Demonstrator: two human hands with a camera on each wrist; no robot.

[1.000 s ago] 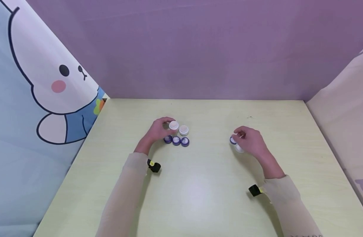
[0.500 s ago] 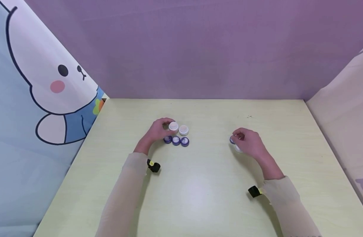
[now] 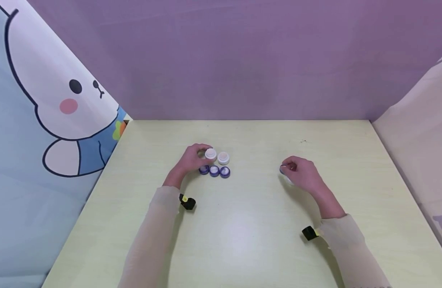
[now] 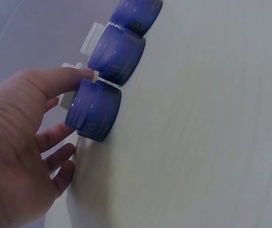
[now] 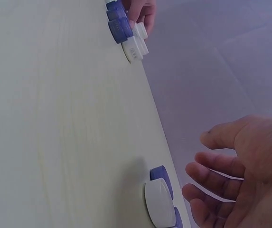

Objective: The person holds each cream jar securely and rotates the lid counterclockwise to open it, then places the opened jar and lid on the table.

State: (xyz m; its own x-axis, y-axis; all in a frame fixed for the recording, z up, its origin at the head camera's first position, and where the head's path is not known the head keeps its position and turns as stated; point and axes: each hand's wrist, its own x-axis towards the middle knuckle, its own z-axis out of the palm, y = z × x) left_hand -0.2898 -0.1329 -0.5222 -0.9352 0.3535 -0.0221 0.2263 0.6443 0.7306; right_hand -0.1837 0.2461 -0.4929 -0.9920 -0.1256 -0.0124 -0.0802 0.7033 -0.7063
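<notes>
My left hand (image 3: pixel 193 158) grips a small white jar (image 3: pixel 210 154) between thumb and fingers. A second white jar (image 3: pixel 223 158) stands just to its right. In front of them sit three blue jars in a row, the nearest blue jar (image 4: pixel 94 110) largest in the left wrist view; all these jars show uncapped necks. My right hand (image 5: pixel 249 175) hovers over the caps on the right, fingers loosely bent and holding nothing. Below it lie a white cap (image 5: pixel 159 203) and a blue cap (image 5: pixel 162 177); another blue piece (image 5: pixel 178 219) is partly hidden.
The pale wooden table (image 3: pixel 242 224) ends at a purple backdrop (image 3: pixel 242 60). A curtain with a cartoon rabbit (image 3: pixel 73 92) hangs at the left and a pale curtain (image 3: pixel 419 132) at the right. Small black cameras (image 3: pixel 187 202) are worn at both wrists.
My right hand has shifted slightly left and down over the caps, covering more of them. The left hand and its white jar have dipped very slightly.
</notes>
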